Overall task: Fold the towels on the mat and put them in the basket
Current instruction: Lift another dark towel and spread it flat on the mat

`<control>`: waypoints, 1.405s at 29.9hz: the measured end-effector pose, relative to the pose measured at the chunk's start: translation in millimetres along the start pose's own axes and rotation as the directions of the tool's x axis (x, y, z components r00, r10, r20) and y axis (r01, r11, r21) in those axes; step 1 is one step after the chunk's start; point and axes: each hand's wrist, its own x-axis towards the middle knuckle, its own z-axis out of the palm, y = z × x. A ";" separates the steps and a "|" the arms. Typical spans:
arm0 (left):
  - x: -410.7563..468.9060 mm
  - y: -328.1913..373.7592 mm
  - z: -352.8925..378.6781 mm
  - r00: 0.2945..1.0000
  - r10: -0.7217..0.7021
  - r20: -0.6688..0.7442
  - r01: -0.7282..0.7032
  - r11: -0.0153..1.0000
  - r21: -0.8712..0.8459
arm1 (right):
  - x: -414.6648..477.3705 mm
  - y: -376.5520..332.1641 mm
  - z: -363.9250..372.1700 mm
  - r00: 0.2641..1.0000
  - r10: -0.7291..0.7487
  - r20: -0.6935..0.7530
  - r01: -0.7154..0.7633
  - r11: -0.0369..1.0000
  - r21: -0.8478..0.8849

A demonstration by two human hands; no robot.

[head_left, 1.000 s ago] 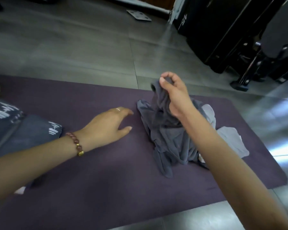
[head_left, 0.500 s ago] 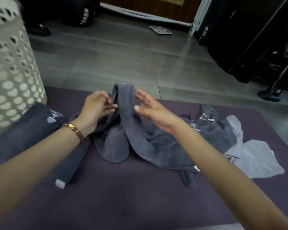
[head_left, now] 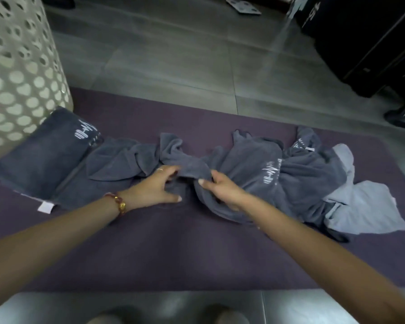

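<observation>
head: left hand [head_left: 153, 187] touches, right hand [head_left: 222, 191] grips grey towel [head_left: 185, 160].

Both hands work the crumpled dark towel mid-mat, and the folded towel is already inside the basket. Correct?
Not quite: the head view shows the folded towel lying on the mat beside the basket, not inside it. The rest holds.

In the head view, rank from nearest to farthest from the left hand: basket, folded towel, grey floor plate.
1. folded towel, just left of the left hand
2. basket, far left, behind it
3. grey floor plate, far ahead, off the mat
</observation>
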 end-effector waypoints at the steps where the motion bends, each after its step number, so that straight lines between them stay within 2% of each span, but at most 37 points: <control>1: -1.4 2.6 6.8 0.998 0.049 0.047 -0.050 0.999 0.015 | -3.5 -15.1 1.5 0.999 0.004 0.051 -0.017 0.970 0.244; 2: -1.1 5.4 11.4 0.996 0.077 0.038 -0.077 0.997 -0.004 | -5.9 -29.5 3.3 0.994 -0.014 0.108 -0.031 0.914 0.404; 3: -1.4 8.8 14.1 0.996 0.084 -0.026 -0.085 0.995 -0.051 | -9.7 -43.0 4.7 0.986 -0.058 0.157 -0.027 0.870 0.491; 5: 1.7 10.7 12.9 0.974 0.101 -0.205 -0.138 0.975 -0.174 | -13.0 -59.0 7.3 0.972 -0.161 0.169 0.046 0.843 0.537; 6: 1.8 15.7 10.2 0.949 0.064 -0.307 -0.148 0.954 -0.259 | -14.1 -62.8 8.6 0.972 -0.190 0.136 0.102 0.868 0.485; 8: 4.9 22.9 -2.6 0.872 -0.178 -0.457 -0.045 0.899 -0.435 | -12.0 -59.3 9.6 0.973 -0.229 0.038 0.212 0.945 0.249; 9: 5.9 26.2 -11.9 0.825 -0.287 -0.486 0.020 0.875 -0.483 | -9.4 -53.5 10.1 0.973 -0.229 0.007 0.225 0.963 0.148; 11: 7.2 25.7 -28.0 0.831 -0.330 -0.447 0.070 0.861 -0.505 | -6.1 -38.4 14.3 0.983 -0.183 -0.006 0.183 0.982 0.044; 12: 6.5 27.4 -33.2 0.851 -0.320 -0.418 0.085 0.867 -0.491 | -4.1 -28.2 19.5 0.984 -0.175 -0.037 0.171 0.982 -0.083; 13: 5.1 29.5 -35.4 0.876 -0.309 -0.371 0.095 0.864 -0.495 | -2.9 -16.5 25.1 0.981 -0.174 -0.086 0.145 0.951 -0.272; 15: 1.7 30.3 -34.7 0.914 -0.290 -0.282 0.106 0.845 -0.524 | -1.5 9.5 35.8 0.973 -0.138 -0.186 0.021 0.852 -0.523; 18: -3.0 30.5 -24.0 0.951 -0.237 -0.197 0.091 0.826 -0.557 | -6.0 43.0 41.9 0.966 0.078 -0.247 -0.219 0.755 -0.619; 19: -4.0 30.0 -19.2 0.959 -0.220 -0.178 0.086 0.824 -0.559 | -7.4 52.9 42.1 0.972 0.063 -0.227 -0.205 0.700 -0.684; 21: -4.3 28.9 -10.5 0.969 -0.194 -0.153 0.079 0.830 -0.553 | -11.1 66.2 38.9 0.983 -0.110 -0.146 -0.060 0.562 -0.825; 23: -3.9 28.8 -6.2 0.974 -0.175 -0.143 0.067 0.826 -0.559 | -11.5 70.6 27.6 0.966 -0.226 -0.126 0.008 0.512 -0.859; 25: -2.4 28.7 -8.1 0.974 -0.167 -0.151 0.054 0.825 -0.563 | -9.4 72.8 13.9 0.959 -0.242 -0.150 -0.026 0.450 -0.893; 27: -0.7 28.9 -12.1 0.971 -0.178 -0.159 0.056 0.819 -0.572 | -8.8 79.1 0.5 0.970 -0.222 -0.102 -0.003 0.409 -0.912; 30: -0.4 28.4 -13.9 0.966 -0.190 -0.174 0.060 0.825 -0.563 | -14.4 90.8 -12.6 0.979 -0.199 0.046 0.124 0.401 -0.908; 33: -2.2 26.2 -10.4 0.968 -0.180 -0.175 0.054 0.831 -0.554 | -20.4 98.6 -16.0 0.939 -0.302 0.164 0.253 0.284 -0.925; 36: -3.7 20.1 -5.1 0.978 -0.135 -0.162 0.037 0.868 -0.495 | -21.5 101.4 -9.4 0.904 -0.365 0.224 0.319 0.225 -0.921; 38: -5.4 13.9 -2.3 0.983 -0.103 -0.154 0.025 0.899 -0.437 | -17.5 105.5 -5.7 0.890 -0.387 0.239 0.348 0.239 -0.906; 39: -6.8 10.8 -1.5 0.984 -0.083 -0.158 0.018 0.927 -0.374 | -15.0 105.6 -5.3 0.906 -0.368 0.211 0.335 0.317 -0.887; 41: -9.8 6.4 -1.3 0.978 -0.013 -0.208 -0.016 0.990 -0.137 | -14.0 99.0 -6.9 0.937 -0.342 0.077 0.273 0.574 -0.772; 42: -10.5 4.3 -2.6 0.968 0.032 -0.247 -0.034 0.999 -0.006 | -16.6 85.8 -6.1 0.941 -0.336 -0.030 0.248 0.749 -0.614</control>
